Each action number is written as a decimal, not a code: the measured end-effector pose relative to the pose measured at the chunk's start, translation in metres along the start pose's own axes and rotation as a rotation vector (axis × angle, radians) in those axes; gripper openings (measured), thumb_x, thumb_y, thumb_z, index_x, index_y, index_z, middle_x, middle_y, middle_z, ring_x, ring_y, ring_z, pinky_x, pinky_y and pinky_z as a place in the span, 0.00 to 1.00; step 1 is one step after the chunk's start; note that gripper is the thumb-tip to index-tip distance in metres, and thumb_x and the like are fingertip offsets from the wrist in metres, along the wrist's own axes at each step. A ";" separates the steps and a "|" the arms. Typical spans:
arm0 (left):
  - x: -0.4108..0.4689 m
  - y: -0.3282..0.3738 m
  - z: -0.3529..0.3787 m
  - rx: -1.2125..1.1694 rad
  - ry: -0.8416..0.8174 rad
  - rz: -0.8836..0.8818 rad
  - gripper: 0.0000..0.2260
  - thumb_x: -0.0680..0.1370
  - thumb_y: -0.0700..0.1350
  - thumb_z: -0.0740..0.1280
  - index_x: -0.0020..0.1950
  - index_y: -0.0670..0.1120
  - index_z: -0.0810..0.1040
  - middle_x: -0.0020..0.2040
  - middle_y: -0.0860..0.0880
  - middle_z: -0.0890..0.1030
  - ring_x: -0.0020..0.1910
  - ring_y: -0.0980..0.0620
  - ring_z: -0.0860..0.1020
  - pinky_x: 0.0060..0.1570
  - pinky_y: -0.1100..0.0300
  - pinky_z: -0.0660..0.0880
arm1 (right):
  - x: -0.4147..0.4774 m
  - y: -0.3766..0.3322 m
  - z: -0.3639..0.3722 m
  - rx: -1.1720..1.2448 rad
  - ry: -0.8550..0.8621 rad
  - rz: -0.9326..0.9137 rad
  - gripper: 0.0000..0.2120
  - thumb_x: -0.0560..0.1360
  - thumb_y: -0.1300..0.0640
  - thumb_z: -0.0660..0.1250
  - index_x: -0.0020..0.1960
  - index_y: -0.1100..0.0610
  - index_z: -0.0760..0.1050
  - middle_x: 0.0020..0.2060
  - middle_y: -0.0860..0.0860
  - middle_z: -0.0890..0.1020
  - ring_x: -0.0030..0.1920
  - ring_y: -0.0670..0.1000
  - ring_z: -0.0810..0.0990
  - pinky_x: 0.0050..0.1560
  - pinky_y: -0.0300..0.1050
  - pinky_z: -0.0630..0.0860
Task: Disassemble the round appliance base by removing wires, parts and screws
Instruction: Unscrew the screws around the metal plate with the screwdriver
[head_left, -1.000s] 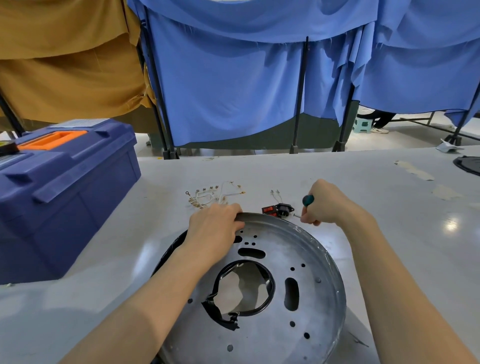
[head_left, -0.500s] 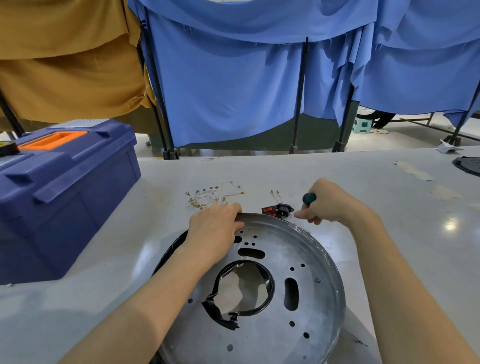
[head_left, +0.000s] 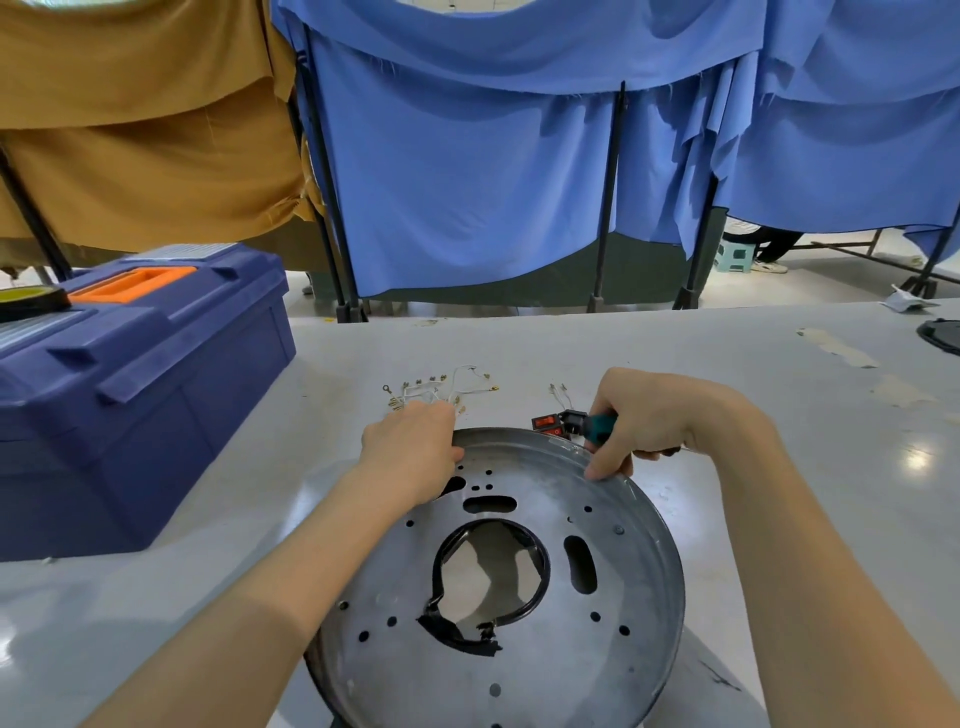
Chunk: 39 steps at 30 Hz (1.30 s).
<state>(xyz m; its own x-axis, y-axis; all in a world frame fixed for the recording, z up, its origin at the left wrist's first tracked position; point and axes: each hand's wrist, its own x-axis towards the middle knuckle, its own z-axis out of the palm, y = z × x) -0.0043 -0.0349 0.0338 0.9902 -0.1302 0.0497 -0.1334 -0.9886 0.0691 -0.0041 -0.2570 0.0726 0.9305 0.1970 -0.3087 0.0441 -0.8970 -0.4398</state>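
The round metal appliance base (head_left: 566, 639) stands tilted on the white table, its perforated face toward me, a black ring around its centre hole. My left hand (head_left: 410, 447) grips its upper rim at the left. My right hand (head_left: 654, 415) holds a teal-handled screwdriver (head_left: 602, 425) and also touches the upper right rim with thumb and fingers. The tool's tip is hidden by the hand. Removed wires with small terminals and screws (head_left: 441, 389) lie just behind the base, and a black switch part with red buttons (head_left: 558, 423) lies beside them.
A blue toolbox (head_left: 140, 395) with an orange handle stands at the left of the table (head_left: 779, 374). A dark round object (head_left: 943, 335) sits at the far right edge. Blue and brown curtains on black poles hang behind the table.
My right hand has come down and left, from just behind the base onto its upper right rim, the screwdriver still in it. My left hand keeps its grip on the rim.
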 end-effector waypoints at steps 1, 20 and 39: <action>0.000 -0.001 -0.003 0.010 -0.010 -0.005 0.09 0.80 0.49 0.64 0.49 0.46 0.67 0.46 0.47 0.68 0.45 0.46 0.68 0.44 0.54 0.66 | 0.002 0.000 0.001 0.015 0.020 -0.016 0.11 0.66 0.56 0.79 0.38 0.62 0.81 0.26 0.52 0.81 0.27 0.51 0.72 0.30 0.41 0.69; 0.003 0.024 -0.009 0.061 -0.089 0.133 0.22 0.73 0.52 0.74 0.62 0.45 0.72 0.59 0.46 0.76 0.52 0.45 0.74 0.47 0.53 0.70 | 0.006 0.006 0.002 0.122 0.109 -0.147 0.04 0.66 0.63 0.78 0.40 0.58 0.84 0.27 0.51 0.81 0.30 0.50 0.73 0.31 0.41 0.70; 0.017 0.014 0.004 -0.123 0.023 0.229 0.12 0.77 0.53 0.68 0.50 0.44 0.80 0.48 0.46 0.78 0.50 0.44 0.76 0.40 0.57 0.67 | 0.014 0.007 0.007 0.140 0.156 -0.157 0.04 0.69 0.61 0.75 0.39 0.61 0.82 0.30 0.55 0.78 0.31 0.53 0.71 0.33 0.46 0.69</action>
<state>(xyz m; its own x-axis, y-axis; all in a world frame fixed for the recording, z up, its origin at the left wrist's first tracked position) 0.0108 -0.0510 0.0314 0.9326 -0.3466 0.1004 -0.3594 -0.9168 0.1741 0.0069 -0.2581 0.0593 0.9614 0.2567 -0.0987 0.1519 -0.7949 -0.5874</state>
